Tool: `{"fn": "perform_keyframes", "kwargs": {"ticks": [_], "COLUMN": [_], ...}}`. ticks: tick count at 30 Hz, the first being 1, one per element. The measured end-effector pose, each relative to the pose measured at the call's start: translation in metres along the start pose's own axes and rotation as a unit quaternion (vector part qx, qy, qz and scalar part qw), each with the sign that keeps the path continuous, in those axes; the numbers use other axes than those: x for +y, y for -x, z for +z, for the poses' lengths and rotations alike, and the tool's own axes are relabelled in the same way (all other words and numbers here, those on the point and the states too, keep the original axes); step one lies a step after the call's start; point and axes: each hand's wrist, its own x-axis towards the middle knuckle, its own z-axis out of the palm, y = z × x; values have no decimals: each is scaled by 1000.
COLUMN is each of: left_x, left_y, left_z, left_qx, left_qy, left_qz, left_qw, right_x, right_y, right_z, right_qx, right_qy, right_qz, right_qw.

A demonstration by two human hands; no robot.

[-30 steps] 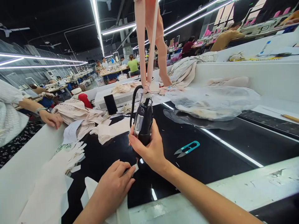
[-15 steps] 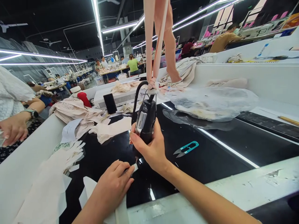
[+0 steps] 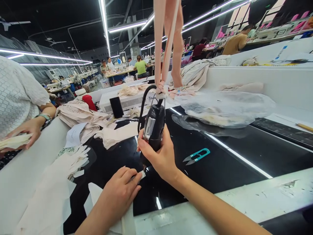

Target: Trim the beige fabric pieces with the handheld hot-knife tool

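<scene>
My right hand [image 3: 160, 156] is wrapped round a black hand-held power tool [image 3: 153, 125] that stands upright on the glossy black table [image 3: 220, 163]. The tool hangs from pale fabric straps [image 3: 166, 42] tied to its top, and a black cord loops off its left side. Its lower tip meets a small white fabric piece [image 3: 141, 175]. My left hand [image 3: 117, 195] lies curled on a white fabric strip [image 3: 97, 199], its fingertips pinching that small piece right beside the tool tip.
Teal thread snips [image 3: 197, 155] lie right of the tool. Beige fabric stacks [image 3: 83, 117], cut pieces [image 3: 73, 160], a phone [image 3: 116, 107] and a clear plastic bag [image 3: 225, 107] sit behind. A co-worker's hand [image 3: 24, 130] holds fabric at far left. White ledges border the table.
My hands and the tool have barely shifted. The co-worker's hand at the left drew back from the fabric pile and now holds a flat piece of fabric.
</scene>
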Motion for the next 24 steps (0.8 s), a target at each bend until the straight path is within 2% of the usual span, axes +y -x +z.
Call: {"fn": "perform_keyframes", "kwargs": {"ticks": [9, 16, 24], "left_x": [-1, -2, -2], "left_y": [2, 8, 21], "left_z": [1, 0, -6], "left_qx": [-12, 21, 20], "left_qy": [21, 25, 60], "left_qz": [-11, 12, -5], "left_qw": [1000, 999, 998], "right_x": [2, -1, -6], "right_y": [5, 8, 12], "right_z": [-1, -5, -9], "right_qx": [-3, -7, -9], "right_qy": [2, 5, 5], "right_qz": [-5, -3, 10], "right_qw": [1000, 1000, 1000]}}
